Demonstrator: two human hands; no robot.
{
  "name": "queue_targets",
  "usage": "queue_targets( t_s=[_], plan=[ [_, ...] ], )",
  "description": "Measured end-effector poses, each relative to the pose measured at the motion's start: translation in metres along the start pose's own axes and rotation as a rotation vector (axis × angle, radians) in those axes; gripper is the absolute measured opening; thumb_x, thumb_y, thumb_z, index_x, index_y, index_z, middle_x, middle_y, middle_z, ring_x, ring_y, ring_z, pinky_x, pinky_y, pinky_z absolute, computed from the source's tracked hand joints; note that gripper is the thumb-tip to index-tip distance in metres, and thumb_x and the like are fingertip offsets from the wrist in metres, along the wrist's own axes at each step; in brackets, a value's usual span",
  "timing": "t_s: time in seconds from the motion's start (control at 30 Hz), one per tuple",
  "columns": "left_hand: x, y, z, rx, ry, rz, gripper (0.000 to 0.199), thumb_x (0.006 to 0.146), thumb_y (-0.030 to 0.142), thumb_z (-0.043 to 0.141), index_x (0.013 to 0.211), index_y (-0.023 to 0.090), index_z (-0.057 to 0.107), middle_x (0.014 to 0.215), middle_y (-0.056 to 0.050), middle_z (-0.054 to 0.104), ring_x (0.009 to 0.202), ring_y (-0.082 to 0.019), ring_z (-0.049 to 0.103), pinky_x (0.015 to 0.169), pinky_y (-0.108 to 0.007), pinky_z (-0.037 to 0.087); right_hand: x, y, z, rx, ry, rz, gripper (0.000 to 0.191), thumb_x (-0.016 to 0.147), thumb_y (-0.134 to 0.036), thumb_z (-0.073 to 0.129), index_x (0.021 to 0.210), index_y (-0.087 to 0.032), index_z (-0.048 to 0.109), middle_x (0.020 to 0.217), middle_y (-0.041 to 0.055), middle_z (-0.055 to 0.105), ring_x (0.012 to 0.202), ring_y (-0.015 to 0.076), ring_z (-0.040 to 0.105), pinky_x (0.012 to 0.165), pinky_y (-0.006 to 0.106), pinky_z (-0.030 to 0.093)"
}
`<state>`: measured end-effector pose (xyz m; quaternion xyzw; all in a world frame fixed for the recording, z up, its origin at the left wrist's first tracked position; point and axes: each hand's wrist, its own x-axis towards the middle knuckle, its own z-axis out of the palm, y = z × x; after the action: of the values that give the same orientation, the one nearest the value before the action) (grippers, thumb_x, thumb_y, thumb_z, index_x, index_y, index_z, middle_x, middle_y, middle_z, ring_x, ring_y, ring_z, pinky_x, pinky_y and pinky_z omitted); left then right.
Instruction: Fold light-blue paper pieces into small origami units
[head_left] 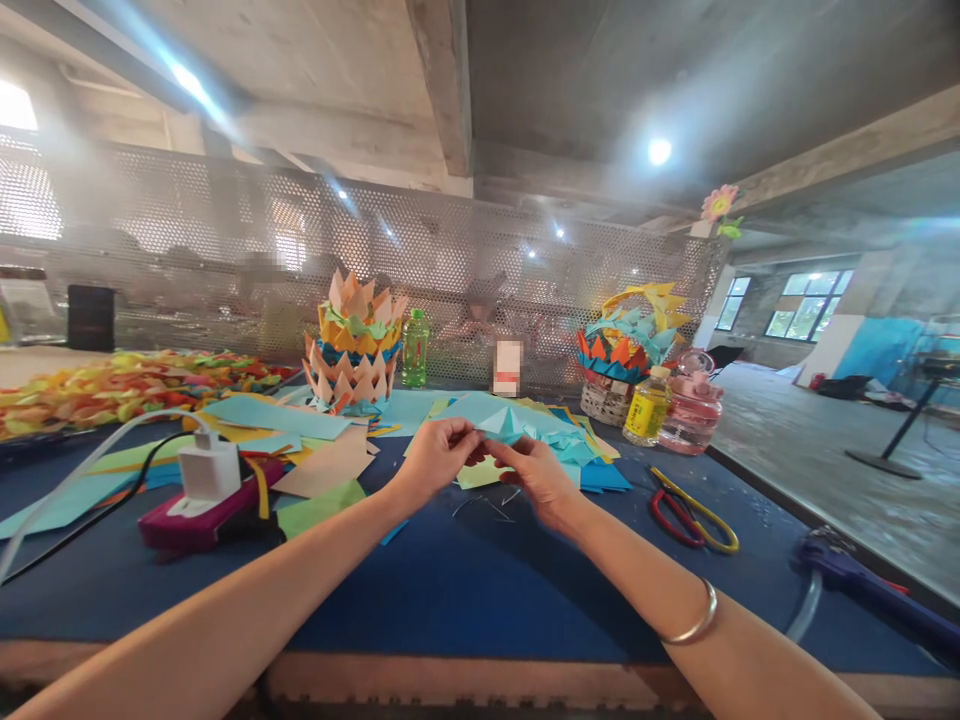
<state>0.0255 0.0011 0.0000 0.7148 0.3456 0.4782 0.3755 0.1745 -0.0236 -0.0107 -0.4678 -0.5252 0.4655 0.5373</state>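
Note:
My left hand and my right hand meet over the middle of the table, fingers closed in a pinch. Between them they hold a light blue folded paper piece with a raised point. Behind and to the right lie more light blue folded papers, partly overlapping it, so its exact outline is hard to make out. Pale green paper lies below my fingers. A few thin wire-like strands rest on the blue tabletop nearer to me.
Left stand a purple power strip with a white charger, loose paper sheets and a pile of folded pieces. Paper-petal baskets stand at the back. Right are scissors, a yellow bottle, a pink bottle and a glue gun.

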Motion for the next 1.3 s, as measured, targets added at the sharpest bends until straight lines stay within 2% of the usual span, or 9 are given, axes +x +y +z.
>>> queue_targets(
  t_s=[0.33,0.53,0.9,1.07,1.2,1.3],
  plan=[
    [-0.001,0.009,0.002,-0.167,0.008,-0.148,0.021,0.073,0.033,0.060,0.064,0.015,0.061,0.060,-0.003,0.064,0.057,-0.013,0.060,0.058,-0.024,0.048,0.003,0.004,-0.003,0.059,0.013,-0.046,0.035,0.058,-0.043,0.071,0.076,-0.015,0.064,0.074,0.0038,0.061,0.068,0.0145,0.051,0.061,0.026,0.038],
    [-0.003,0.015,0.002,-0.277,0.000,-0.258,0.021,0.069,0.032,0.064,0.060,0.014,0.058,0.058,-0.003,0.064,0.054,-0.012,0.058,0.060,-0.024,0.047,0.003,0.003,-0.003,0.105,-0.047,-0.046,0.029,0.058,-0.040,0.071,0.073,-0.015,0.066,0.074,0.0035,0.063,0.064,0.0134,0.051,0.062,0.027,0.038],
    [0.000,0.010,-0.001,-0.198,-0.040,-0.274,0.026,0.066,0.039,0.067,0.065,0.014,0.061,0.063,-0.003,0.065,0.060,-0.014,0.060,0.060,-0.026,0.046,0.001,0.003,-0.002,0.074,-0.003,0.029,0.029,0.057,-0.040,0.070,0.070,-0.016,0.063,0.071,0.0020,0.060,0.065,0.0130,0.050,0.058,0.025,0.037],
    [0.002,0.010,-0.001,-0.155,-0.010,-0.304,0.018,0.068,0.026,0.066,0.057,0.014,0.058,0.052,-0.002,0.062,0.050,-0.012,0.057,0.057,-0.025,0.046,0.000,0.003,0.001,0.059,-0.020,0.025,0.028,0.057,-0.039,0.070,0.070,-0.015,0.063,0.066,0.0008,0.056,0.061,0.0118,0.047,0.055,0.024,0.036],
    [0.002,0.012,-0.001,-0.069,0.034,-0.228,0.017,0.069,0.020,0.063,0.054,0.015,0.056,0.047,0.001,0.059,0.045,-0.010,0.053,0.051,-0.023,0.043,-0.002,0.002,0.003,0.043,-0.044,0.029,0.028,0.058,-0.039,0.070,0.071,-0.015,0.063,0.065,0.0002,0.055,0.061,0.0113,0.046,0.055,0.023,0.035],
    [0.003,0.009,-0.001,-0.050,0.040,-0.182,0.015,0.069,0.022,0.062,0.058,0.015,0.056,0.049,0.001,0.058,0.048,-0.011,0.054,0.053,-0.023,0.044,-0.002,0.002,0.003,0.016,-0.018,0.010,0.026,0.059,-0.037,0.069,0.071,-0.016,0.062,0.064,-0.0004,0.054,0.062,0.0116,0.045,0.054,0.023,0.035]
  ],
)
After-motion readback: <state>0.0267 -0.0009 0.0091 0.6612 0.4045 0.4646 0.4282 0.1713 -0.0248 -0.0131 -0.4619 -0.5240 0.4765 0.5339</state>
